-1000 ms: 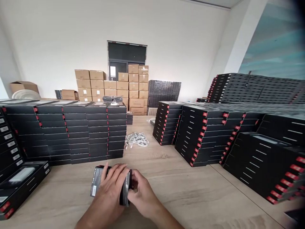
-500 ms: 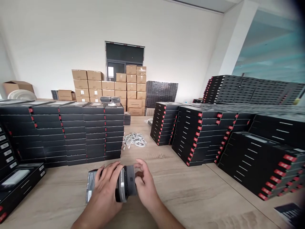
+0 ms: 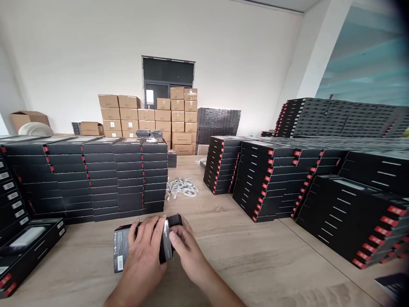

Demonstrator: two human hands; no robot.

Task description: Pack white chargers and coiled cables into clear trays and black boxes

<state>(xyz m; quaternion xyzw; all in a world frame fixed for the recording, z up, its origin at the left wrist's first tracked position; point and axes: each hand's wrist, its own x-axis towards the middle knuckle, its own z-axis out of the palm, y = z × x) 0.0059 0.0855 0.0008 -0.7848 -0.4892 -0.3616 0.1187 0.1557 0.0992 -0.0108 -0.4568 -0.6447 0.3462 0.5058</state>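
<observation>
My left hand [image 3: 145,245] lies over a small black and grey box [image 3: 120,248], its fingers curled across the top and gripping it just above the table. Small print and a white barcode label show on the box's left side. At the box's right end, my right hand [image 3: 188,247] is closed, with the thumb against a silver-grey edge and the fingers behind a dark end piece [image 3: 174,220]. Whether that piece is a flap or an insert I cannot tell. The palms hide much of the box.
Stacked black boxes [image 3: 128,179] form a wall on the left, and more stacks [image 3: 255,183] stand at the right. White cables [image 3: 183,187] lie bundled between them on the wooden table [image 3: 243,260]. An open-topped black box [image 3: 35,247] sits at the left front. Brown cartons [image 3: 162,115] rise behind.
My right thumb and fingers have moved left and closed around the box's right end. The dark end piece, which stuck out wide before, now shows only at the top. The view has shifted slightly.
</observation>
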